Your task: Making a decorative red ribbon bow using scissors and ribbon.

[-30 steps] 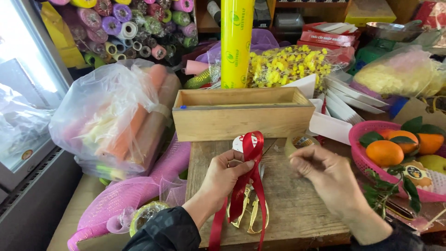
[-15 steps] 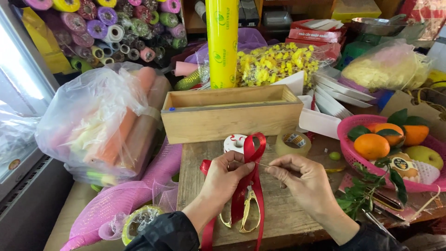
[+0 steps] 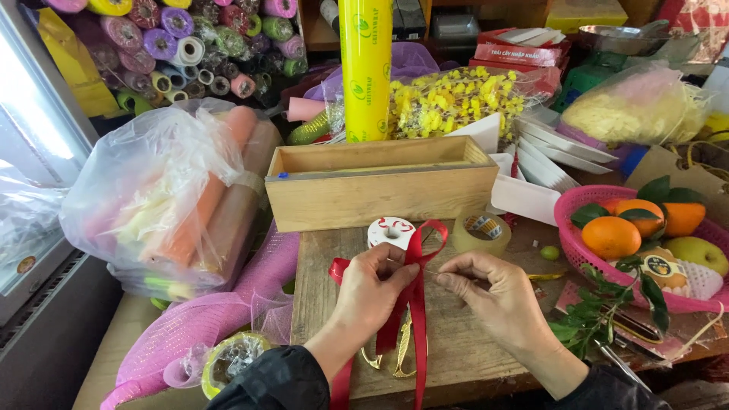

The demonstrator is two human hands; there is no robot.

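Observation:
My left hand (image 3: 373, 292) pinches a folded red ribbon (image 3: 414, 304) over a wooden board (image 3: 463, 345); loops stand up above the fingers and tails hang down toward me. My right hand (image 3: 493, 298) is shut on a thin thread or wire at the ribbon's middle, fingertips almost touching the left hand. A white ribbon spool (image 3: 390, 230) sits just behind the loops. Gold-handled scissors (image 3: 402, 357) lie on the board under the hanging tails, partly hidden.
A long wooden box (image 3: 380, 186) stands behind the board, a tape roll (image 3: 480, 231) to its right. A pink basket (image 3: 577, 228) of oranges and fruit sits at right, leafy twigs (image 3: 600, 315) beside it. Bagged paper rolls (image 3: 175, 205) and pink mesh (image 3: 228, 311) lie at left.
The view has shifted slightly. Both hands stay together at the ribbon; the right hand has closed in on its middle, and the loops have risen a little.

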